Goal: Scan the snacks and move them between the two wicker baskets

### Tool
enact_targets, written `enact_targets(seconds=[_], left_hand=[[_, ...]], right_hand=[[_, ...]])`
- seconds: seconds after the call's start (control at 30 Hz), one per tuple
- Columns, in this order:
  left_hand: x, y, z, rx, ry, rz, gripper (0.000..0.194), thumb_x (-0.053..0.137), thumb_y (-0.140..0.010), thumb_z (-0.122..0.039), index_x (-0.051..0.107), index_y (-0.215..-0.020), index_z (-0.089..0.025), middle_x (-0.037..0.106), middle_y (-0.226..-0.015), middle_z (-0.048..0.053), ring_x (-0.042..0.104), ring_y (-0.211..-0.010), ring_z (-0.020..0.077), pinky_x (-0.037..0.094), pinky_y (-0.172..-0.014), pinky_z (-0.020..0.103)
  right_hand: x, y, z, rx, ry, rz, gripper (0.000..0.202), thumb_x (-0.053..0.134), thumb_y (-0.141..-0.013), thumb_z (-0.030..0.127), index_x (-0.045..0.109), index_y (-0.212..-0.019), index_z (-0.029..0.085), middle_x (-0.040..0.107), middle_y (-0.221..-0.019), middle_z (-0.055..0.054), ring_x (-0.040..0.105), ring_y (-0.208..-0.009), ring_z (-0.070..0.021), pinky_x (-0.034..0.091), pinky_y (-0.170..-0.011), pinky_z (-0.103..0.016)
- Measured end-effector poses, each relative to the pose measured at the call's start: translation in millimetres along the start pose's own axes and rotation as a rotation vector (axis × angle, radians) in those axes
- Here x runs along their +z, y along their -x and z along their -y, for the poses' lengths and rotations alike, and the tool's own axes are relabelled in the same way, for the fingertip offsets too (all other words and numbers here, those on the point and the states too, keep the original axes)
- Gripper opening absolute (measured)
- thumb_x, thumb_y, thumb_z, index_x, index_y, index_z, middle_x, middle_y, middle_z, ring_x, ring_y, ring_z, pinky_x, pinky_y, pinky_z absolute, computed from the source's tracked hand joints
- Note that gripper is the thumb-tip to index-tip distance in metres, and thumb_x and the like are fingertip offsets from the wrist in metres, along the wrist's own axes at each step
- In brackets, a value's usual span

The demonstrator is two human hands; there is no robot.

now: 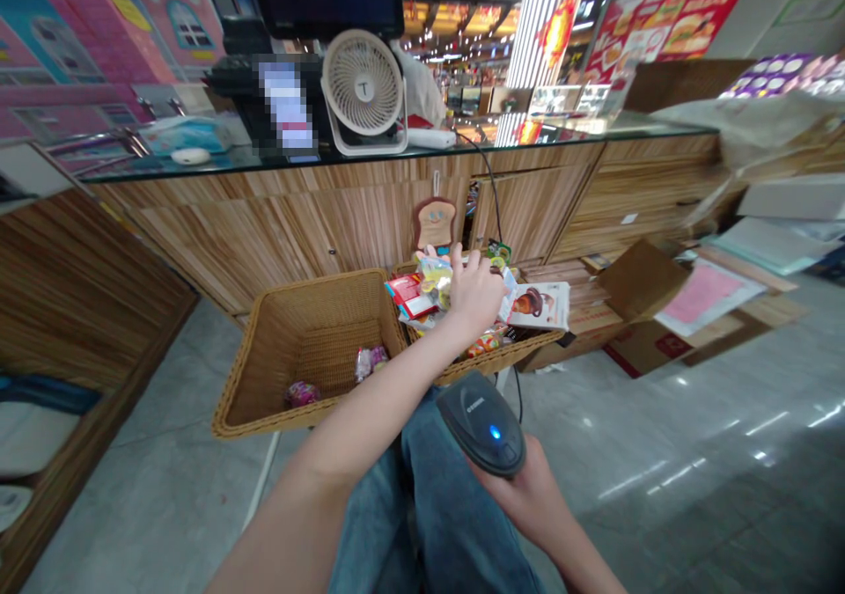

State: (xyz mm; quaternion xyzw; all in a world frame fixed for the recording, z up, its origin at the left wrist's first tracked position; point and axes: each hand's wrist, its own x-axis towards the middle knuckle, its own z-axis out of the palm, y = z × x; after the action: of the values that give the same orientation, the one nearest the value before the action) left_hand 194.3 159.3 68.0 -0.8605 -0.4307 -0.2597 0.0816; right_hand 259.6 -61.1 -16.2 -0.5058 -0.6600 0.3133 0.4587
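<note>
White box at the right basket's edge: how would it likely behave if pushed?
The white box is probably stiff, given its flat faces and straight edges. Pushed outward, it might slide or tip off, since it sits high near the right basket rim.

the left basket (238,365) sits beside the right basket (488,363) before the counter (283,224), packets (413,297) in both; a fan (363,88) on the counter, a scanner (481,422) before the right basket.

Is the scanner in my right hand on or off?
On, apparently: a blue light glows on the scanner.
</note>
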Motion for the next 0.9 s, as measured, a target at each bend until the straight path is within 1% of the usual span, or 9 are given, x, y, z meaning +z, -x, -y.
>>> enact_targets(seconds=[0.1, 0.27, 0.37, 0.43, 0.57, 0.63, 0.67, 0.8, 0.9], left_hand=[[-2.5, 8, 7, 0.029, -0.037, -0.09, 0.017, 0.07, -0.095, -0.028, 0.081, -0.102, -0.017, 0.066, -0.135, 0.016, 0.048, -0.14, 0.0353, 0.018, -0.128, 0.063], [-29.9, 25, 39, -0.023, 0.031, -0.207, 0.024, 0.068, -0.098, -0.033, 0.074, -0.12, -0.025, 0.063, -0.143, 0.011, 0.045, -0.141, 0.0324, 0.016, -0.127, 0.066], [-51.3, 45, 71, -0.049, 0.047, -0.268, 0.027, 0.064, -0.101, -0.035, 0.069, -0.127, -0.029, 0.065, -0.14, 0.007, 0.048, -0.138, 0.0287, 0.016, -0.126, 0.061], [-62.4, 64, 96, -0.072, 0.046, -0.33, 0.027, 0.062, -0.102, -0.037, 0.067, -0.127, -0.03, 0.066, -0.135, 0.005, 0.051, -0.134, 0.0262, 0.021, -0.125, 0.055], [-68.1, 108, 153, -0.225, -0.007, -0.425, 0.029, 0.061, -0.102, -0.039, 0.065, -0.127, -0.026, 0.068, -0.123, 0.008, 0.056, -0.123, 0.0269, 0.034, -0.115, 0.048], [-62.4, 131, 181, -0.278, -0.034, -0.324, 0.028, 0.059, -0.102, -0.037, 0.065, -0.127, -0.025, 0.068, -0.121, 0.009, 0.056, -0.121, 0.028, 0.037, -0.111, 0.048], [-58.2, 141, 193, -0.264, -0.046, -0.213, 0.029, 0.059, -0.101, -0.034, 0.066, -0.127, -0.025, 0.069, -0.121, 0.01, 0.055, -0.121, 0.0286, 0.037, -0.11, 0.048], [-39.0, 172, 225, -0.083, -0.078, 0.409, 0.039, 0.068, -0.091, -0.022, 0.07, -0.13, -0.029, 0.07, -0.13, 0.01, 0.051, -0.131, 0.0308, 0.026, -0.118, 0.054], [-27.2, 182, 230, -0.085, -0.033, 0.758, 0.057, 0.075, -0.083, -0.022, 0.066, -0.139, -0.035, 0.067, -0.141, 0.008, 0.047, -0.139, 0.0319, 0.019, -0.122, 0.057]], right_hand=[[0, 0, 0, -0.005, 0.015, 0.013, 0.011, 0.064, -0.086, 0.026, 0.069, -0.079, 0.019, 0.073, -0.069, -0.004, 0.064, -0.06, -0.02, 0.054, -0.06, -0.027], [0, -3, 0, -0.026, 0.052, 0.04, 0.016, 0.062, -0.088, 0.027, 0.069, -0.077, 0.019, 0.072, -0.067, -0.004, 0.063, -0.058, -0.0197, 0.054, -0.059, -0.027], [3, -4, -2, -0.025, 0.05, 0.057, 0.017, 0.062, -0.089, 0.028, 0.07, -0.078, 0.018, 0.073, -0.068, -0.005, 0.065, -0.06, -0.0203, 0.055, -0.06, -0.028], [6, -4, -4, -0.026, 0.042, 0.064, 0.017, 0.062, -0.089, 0.029, 0.07, -0.078, 0.018, 0.074, -0.068, -0.005, 0.066, -0.06, -0.0205, 0.056, -0.06, -0.027], [12, -5, -9, -0.032, 0.028, 0.072, 0.016, 0.063, -0.089, 0.028, 0.068, -0.076, 0.02, 0.073, -0.067, -0.004, 0.067, -0.059, -0.0206, 0.056, -0.06, -0.027], [15, -7, -10, -0.031, 0.028, 0.084, 0.016, 0.064, -0.089, 0.028, 0.068, -0.076, 0.02, 0.072, -0.067, -0.004, 0.068, -0.06, -0.0211, 0.057, -0.061, -0.028], [17, -7, -10, -0.029, 0.029, 0.091, 0.016, 0.064, -0.089, 0.028, 0.067, -0.076, 0.02, 0.072, -0.067, -0.004, 0.068, -0.06, -0.0215, 0.057, -0.061, -0.028], [21, -9, -9, -0.014, 0.025, 0.108, 0.016, 0.064, -0.089, 0.029, 0.065, -0.076, 0.02, 0.071, -0.067, -0.004, 0.069, -0.061, -0.0223, 0.058, -0.061, -0.029], [23, -10, -8, -0.015, 0.039, 0.11, 0.016, 0.063, -0.089, 0.029, 0.065, -0.075, 0.021, 0.072, -0.067, -0.004, 0.069, -0.061, -0.0223, 0.058, -0.062, -0.028]])
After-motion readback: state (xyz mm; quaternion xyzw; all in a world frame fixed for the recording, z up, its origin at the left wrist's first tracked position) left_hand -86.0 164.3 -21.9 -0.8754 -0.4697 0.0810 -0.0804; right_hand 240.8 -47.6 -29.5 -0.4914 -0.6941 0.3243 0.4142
